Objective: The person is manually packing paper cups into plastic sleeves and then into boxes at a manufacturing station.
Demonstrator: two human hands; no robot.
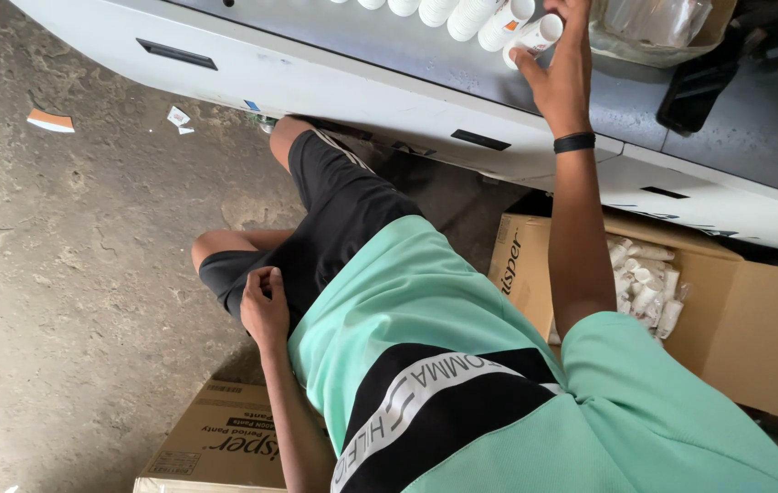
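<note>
My right hand, with a black band on its wrist, reaches up onto a grey machine top. Its thumb and fingers close around a small white paper cup lying on its side. That cup is the end of a row of white cups on the same surface. My left hand rests on my thigh over black shorts, fingers curled in with nothing in them. I am seated in a mint-green shirt, my knees bent toward the machine.
An open cardboard box to the right holds several loose white cups. A second cardboard box lies at the lower left. A clear plastic bag and a black object sit on the machine. Paper scraps litter the concrete floor.
</note>
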